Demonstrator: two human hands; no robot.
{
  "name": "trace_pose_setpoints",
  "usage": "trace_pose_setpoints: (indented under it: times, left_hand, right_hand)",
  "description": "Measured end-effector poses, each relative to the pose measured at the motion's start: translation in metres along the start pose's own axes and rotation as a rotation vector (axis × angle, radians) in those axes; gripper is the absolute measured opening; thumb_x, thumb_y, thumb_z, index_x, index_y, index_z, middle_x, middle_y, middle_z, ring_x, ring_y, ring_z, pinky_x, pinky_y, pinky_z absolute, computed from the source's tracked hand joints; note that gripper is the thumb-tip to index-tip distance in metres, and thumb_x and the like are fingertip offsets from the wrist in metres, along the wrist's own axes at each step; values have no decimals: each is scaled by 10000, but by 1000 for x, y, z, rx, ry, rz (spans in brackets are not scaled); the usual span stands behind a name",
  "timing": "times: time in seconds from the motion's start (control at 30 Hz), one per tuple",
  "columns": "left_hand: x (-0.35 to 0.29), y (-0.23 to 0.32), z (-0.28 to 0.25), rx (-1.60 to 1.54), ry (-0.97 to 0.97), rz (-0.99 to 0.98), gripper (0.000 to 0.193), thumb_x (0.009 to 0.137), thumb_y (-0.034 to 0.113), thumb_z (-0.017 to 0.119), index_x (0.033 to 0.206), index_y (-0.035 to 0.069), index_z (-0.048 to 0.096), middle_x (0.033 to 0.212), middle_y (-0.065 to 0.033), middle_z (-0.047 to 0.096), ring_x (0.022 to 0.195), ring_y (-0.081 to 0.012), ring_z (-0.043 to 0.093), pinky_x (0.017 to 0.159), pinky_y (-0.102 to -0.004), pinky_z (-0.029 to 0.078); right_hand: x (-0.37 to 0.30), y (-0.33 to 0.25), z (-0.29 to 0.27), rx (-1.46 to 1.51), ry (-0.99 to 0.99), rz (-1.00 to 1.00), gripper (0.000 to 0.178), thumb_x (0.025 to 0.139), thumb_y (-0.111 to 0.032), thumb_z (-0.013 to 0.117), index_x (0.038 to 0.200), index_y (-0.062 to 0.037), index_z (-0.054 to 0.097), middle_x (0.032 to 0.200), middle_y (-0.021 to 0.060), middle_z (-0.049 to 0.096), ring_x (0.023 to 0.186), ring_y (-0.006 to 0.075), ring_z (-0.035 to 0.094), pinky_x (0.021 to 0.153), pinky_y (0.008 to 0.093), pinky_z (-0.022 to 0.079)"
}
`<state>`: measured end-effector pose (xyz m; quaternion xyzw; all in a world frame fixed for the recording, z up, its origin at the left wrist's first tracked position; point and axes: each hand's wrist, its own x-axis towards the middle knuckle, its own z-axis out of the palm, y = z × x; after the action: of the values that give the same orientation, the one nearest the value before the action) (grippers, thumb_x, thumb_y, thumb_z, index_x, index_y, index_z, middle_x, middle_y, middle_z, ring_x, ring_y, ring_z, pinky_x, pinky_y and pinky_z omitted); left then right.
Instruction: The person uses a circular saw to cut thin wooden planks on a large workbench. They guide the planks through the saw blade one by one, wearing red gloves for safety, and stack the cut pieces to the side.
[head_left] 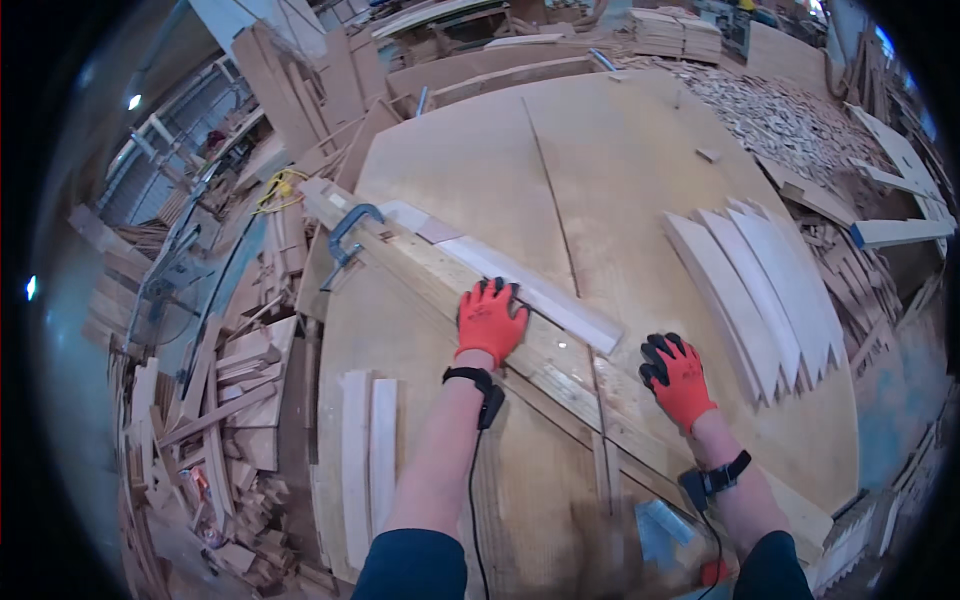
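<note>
From over here, the far left is a heap of scrap wood [225,410], sticks lying every which way. Next comes the broad wooden table [640,160], with two short pale strips [357,450] near its left edge, side by side, their long axes running away from the person. Beyond them a blue clamp [342,232] sits on the upper-left part of a long beam [430,272], which crosses the table slantwise, from far left to near right.

Along the beam's far side lies the pale board [545,293], flat on the table, its long axis on much the same slant: one end points up toward the clamp, the other down and right toward the right hand. The left hand [490,318], in a red glove with black fingertips, rests palm down over the beam, fingers reaching the board's near edge; I can't tell whether they grip it.

The right hand [678,378], gloved alike, is empty, its fingers loosely bent, just past the board's lower end; whether it touches the table I can't see. Farther right, curved pale pieces [745,285] lie side by side, their notched ends pointing toward the person.
</note>
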<state>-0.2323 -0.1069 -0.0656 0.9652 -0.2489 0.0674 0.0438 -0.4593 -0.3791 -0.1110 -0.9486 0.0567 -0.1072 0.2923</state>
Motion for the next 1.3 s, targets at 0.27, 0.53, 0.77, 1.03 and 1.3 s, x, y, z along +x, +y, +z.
trace_pose_setpoints:
  times: [0.27,0.53,0.77,1.03,1.3]
  left_hand:
    - [40,-33,23,-28,81,45,413,913,252,578,1295,114,657,1389,-155,598,1310,-373,504,1100,-497,385]
    - [52,-25,12,-53,-22,-68,487,962,307,538,1410,122,587,1515,-142,508,1432,-353,395,1209,-467,247]
    - [50,-34,21,-9,8,-62,478,968,314,518,1388,98,593,1503,-162,514,1429,-367,394,1199,-488,253]
    - [43,-34,20,44,29,-63,446,970,337,516,1354,130,608,1490,-132,524,1399,-354,426,1197,-556,231]
    - [37,-26,21,-13,-4,-51,512,983,372,489,1439,147,554,1564,-124,448,1471,-350,342,1227,-557,159]
  right_hand:
    - [-42,-12,-13,-177,-87,113,463,884,-366,674,1271,-114,641,1411,130,563,1340,350,463,1158,487,330]
    - [-35,-7,-4,-163,85,68,375,935,-400,644,1216,-154,677,1359,55,602,1308,294,497,1112,459,373]
    - [-30,6,10,-149,131,23,356,919,-387,663,1195,-164,692,1347,55,623,1309,303,508,1105,460,386]
    - [-32,9,9,-126,91,27,347,899,-344,678,1198,-169,709,1375,54,615,1326,318,497,1129,453,380]
    - [-34,18,14,-91,149,1,324,856,-258,703,1158,-142,724,1323,63,650,1290,315,524,1110,452,396]
